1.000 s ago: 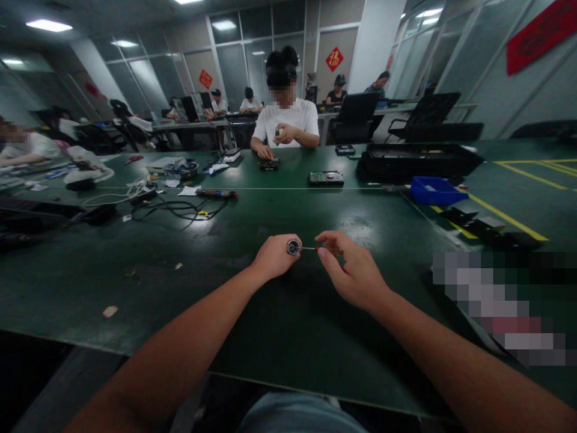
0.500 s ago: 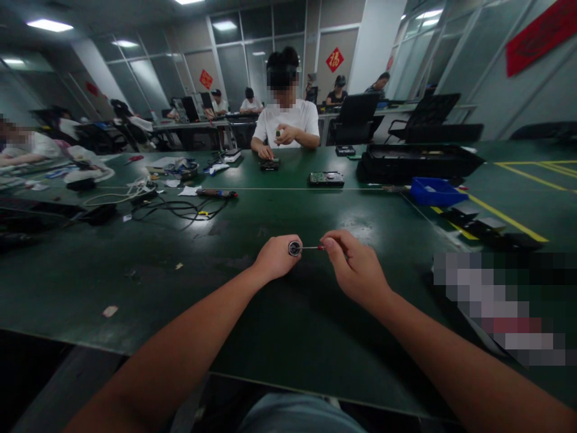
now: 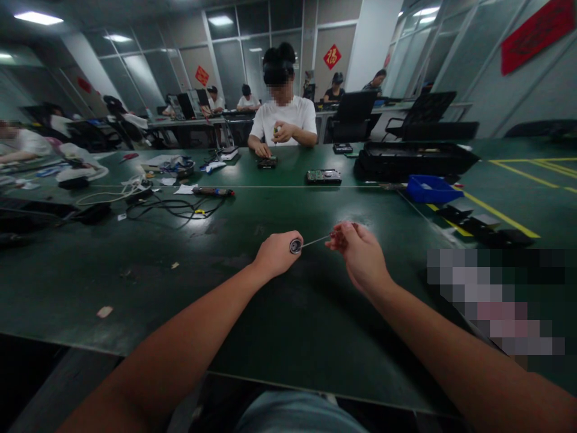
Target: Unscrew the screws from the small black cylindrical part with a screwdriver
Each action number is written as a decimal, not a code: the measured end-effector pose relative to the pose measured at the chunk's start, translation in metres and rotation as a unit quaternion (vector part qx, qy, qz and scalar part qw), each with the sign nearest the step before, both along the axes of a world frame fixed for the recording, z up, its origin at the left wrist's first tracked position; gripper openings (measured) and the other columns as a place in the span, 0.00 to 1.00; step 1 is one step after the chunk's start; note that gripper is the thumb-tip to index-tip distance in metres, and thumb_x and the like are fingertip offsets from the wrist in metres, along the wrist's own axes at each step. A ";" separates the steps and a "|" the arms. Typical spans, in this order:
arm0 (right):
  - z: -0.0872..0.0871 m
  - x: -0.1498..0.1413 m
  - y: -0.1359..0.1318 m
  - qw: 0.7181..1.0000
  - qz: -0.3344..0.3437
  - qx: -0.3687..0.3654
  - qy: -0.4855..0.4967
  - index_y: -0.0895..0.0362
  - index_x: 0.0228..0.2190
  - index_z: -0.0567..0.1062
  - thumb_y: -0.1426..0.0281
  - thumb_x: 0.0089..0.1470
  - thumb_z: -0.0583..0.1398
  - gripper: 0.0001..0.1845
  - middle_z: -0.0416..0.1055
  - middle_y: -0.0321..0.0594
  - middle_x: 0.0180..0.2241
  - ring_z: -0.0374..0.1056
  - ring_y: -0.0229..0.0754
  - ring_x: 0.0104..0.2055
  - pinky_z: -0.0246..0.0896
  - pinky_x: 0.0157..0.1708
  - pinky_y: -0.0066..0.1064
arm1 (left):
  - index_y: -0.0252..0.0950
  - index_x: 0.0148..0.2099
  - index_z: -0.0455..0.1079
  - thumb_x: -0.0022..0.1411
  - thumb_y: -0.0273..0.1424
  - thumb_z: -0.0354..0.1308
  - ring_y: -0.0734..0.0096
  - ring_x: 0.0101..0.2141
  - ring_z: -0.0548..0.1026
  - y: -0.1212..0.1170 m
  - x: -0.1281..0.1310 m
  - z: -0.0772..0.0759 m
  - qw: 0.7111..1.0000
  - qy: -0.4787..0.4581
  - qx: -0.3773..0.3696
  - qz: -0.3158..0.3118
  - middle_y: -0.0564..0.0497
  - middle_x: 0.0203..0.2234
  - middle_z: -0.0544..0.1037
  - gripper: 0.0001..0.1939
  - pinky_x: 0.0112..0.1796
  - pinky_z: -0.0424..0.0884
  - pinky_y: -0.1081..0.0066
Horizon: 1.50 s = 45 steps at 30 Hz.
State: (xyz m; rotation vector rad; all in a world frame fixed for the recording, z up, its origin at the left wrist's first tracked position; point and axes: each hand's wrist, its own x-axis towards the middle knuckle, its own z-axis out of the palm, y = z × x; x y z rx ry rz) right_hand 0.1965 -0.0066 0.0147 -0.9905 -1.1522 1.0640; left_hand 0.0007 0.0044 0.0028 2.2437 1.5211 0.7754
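Observation:
My left hand (image 3: 279, 255) is closed around a dark cylinder (image 3: 295, 246) with a round silver-ringed end facing me; the rest of it is hidden in my fist. A thin metal rod (image 3: 314, 240) runs from beside that end over to my right hand (image 3: 363, 255). The fingers of my right hand are pinched at the rod's far end, where they hide its tip. Both hands are above the dark green table (image 3: 288, 325), near its front edge.
Across the table a co-worker (image 3: 283, 123) works on a small drive-like part (image 3: 267, 162). A hard drive (image 3: 323, 176), a long black tray (image 3: 417, 161) and a blue bin (image 3: 433, 189) are beyond my hands. Black cables (image 3: 175, 208) and a pen-shaped tool (image 3: 213, 191) lie left.
My right hand has moved slightly right and up, and the rod now slants upward to it. The red piece seen at my right fingertips is no longer distinct. My left hand keeps its grip.

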 end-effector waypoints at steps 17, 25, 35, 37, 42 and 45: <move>0.019 -0.003 -0.033 0.932 -0.027 0.170 -0.320 0.55 0.41 0.75 0.60 0.64 0.57 0.13 0.81 0.42 0.34 0.78 0.45 0.35 0.68 0.36 0.36 | 0.39 0.37 0.73 0.59 0.28 0.59 0.71 0.31 0.75 -0.001 -0.002 -0.004 0.996 -0.086 -0.014 0.012 0.54 0.30 0.79 0.03 0.32 0.65 0.72; 0.022 -0.004 -0.033 0.920 -0.068 0.163 -0.350 0.55 0.39 0.77 0.58 0.62 0.59 0.14 0.81 0.41 0.32 0.78 0.45 0.33 0.67 0.34 0.35 | 0.39 0.38 0.74 0.60 0.30 0.60 0.70 0.32 0.75 -0.002 -0.001 -0.005 0.996 -0.083 -0.011 0.010 0.54 0.31 0.80 0.03 0.34 0.66 0.72; 0.017 -0.006 -0.023 0.970 -0.034 0.105 -0.216 0.56 0.37 0.76 0.58 0.61 0.60 0.14 0.80 0.43 0.31 0.78 0.45 0.34 0.71 0.37 0.38 | 0.39 0.39 0.75 0.60 0.30 0.61 0.70 0.34 0.77 -0.001 -0.001 -0.005 0.996 -0.091 -0.006 -0.012 0.53 0.33 0.81 0.03 0.35 0.68 0.72; 0.017 -0.006 -0.023 0.971 -0.034 0.101 -0.214 0.56 0.37 0.76 0.57 0.61 0.60 0.15 0.80 0.43 0.31 0.78 0.45 0.34 0.71 0.36 0.37 | 0.39 0.38 0.75 0.60 0.29 0.61 0.70 0.34 0.77 -0.001 -0.001 -0.005 0.996 -0.090 -0.005 -0.007 0.53 0.33 0.81 0.03 0.35 0.67 0.72; 0.021 -0.003 -0.029 0.931 -0.076 0.139 -0.329 0.55 0.30 0.78 0.54 0.57 0.63 0.16 0.78 0.38 0.25 0.73 0.41 0.26 0.64 0.28 0.32 | 0.39 0.39 0.75 0.61 0.30 0.61 0.70 0.33 0.76 -0.002 -0.001 -0.004 0.996 -0.086 -0.013 -0.004 0.54 0.32 0.80 0.04 0.34 0.67 0.72; 0.022 -0.003 -0.033 0.903 -0.091 0.172 -0.382 0.54 0.23 0.74 0.53 0.54 0.65 0.19 0.74 0.35 0.20 0.66 0.37 0.19 0.57 0.23 0.30 | 0.39 0.38 0.75 0.60 0.32 0.62 0.71 0.32 0.75 -0.002 -0.002 -0.004 0.996 -0.087 -0.018 -0.002 0.55 0.31 0.79 0.04 0.32 0.65 0.72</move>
